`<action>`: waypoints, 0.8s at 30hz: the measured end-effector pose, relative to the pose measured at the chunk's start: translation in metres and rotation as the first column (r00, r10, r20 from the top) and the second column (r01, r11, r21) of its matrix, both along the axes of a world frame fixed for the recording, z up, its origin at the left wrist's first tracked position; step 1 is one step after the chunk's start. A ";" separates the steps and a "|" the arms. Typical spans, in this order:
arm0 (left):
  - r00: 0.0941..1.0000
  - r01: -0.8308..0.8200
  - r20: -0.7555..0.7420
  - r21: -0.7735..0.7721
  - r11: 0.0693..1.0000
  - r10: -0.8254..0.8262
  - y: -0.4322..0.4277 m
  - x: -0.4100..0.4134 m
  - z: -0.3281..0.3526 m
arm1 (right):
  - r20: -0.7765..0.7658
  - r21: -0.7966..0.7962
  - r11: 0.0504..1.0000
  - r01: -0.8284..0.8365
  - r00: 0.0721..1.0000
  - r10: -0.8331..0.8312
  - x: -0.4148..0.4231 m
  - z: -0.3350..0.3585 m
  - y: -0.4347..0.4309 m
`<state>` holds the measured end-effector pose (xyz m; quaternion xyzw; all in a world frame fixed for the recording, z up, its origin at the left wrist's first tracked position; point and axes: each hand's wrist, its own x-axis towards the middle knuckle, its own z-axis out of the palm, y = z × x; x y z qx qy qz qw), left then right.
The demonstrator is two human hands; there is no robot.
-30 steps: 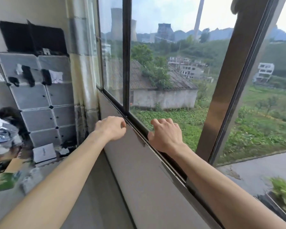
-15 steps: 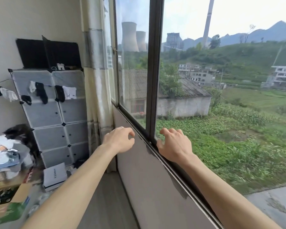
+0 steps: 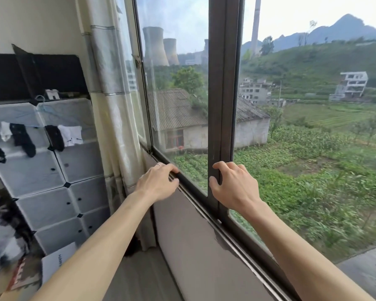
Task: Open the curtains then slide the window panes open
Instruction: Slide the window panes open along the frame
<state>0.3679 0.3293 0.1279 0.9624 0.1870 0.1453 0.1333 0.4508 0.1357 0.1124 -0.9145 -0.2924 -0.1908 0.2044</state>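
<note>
A pale, banded curtain [image 3: 113, 101] hangs gathered against the wall at centre left of the frame. Beside it, a dark-framed sliding window pane [image 3: 178, 101] stands pushed left, its upright stile [image 3: 223, 105] at centre; right of the stile the opening shows unglazed countryside.

The window frame [image 3: 223, 88] looks like dark brown metal with a dull satin finish, scuffed pale near its lower end, and the pane [image 3: 178, 83] beside it is clear glass, smeared and faintly reflective. The curtain [image 3: 115, 101] is thin cream cloth with grey bands, soft and matt, and the wall [image 3: 195, 253] under the sill is matt plaster, chipped along its top edge. The cabinet [image 3: 52, 170] has cloudy, slightly glossy plastic panels joined by black plastic connectors.
</note>
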 end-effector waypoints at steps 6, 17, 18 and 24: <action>0.989 0.146 0.007 0.026 0.989 -0.147 0.055 0.075 -0.007 | 0.054 0.023 0.994 0.111 0.992 -0.112 0.038 0.001 0.035; 0.800 0.491 0.290 0.188 0.851 -0.526 0.108 0.183 -0.010 | 0.124 0.223 0.856 0.467 0.857 -0.500 0.050 -0.003 0.086; 0.778 0.511 0.322 0.176 0.841 -0.540 0.106 0.191 -0.009 | 0.114 0.236 0.842 0.486 0.846 -0.520 0.050 -0.004 0.088; 0.591 0.591 0.510 0.254 0.766 -0.625 0.078 0.224 -0.015 | 0.093 0.253 0.788 0.561 0.797 -0.597 0.052 -0.022 0.092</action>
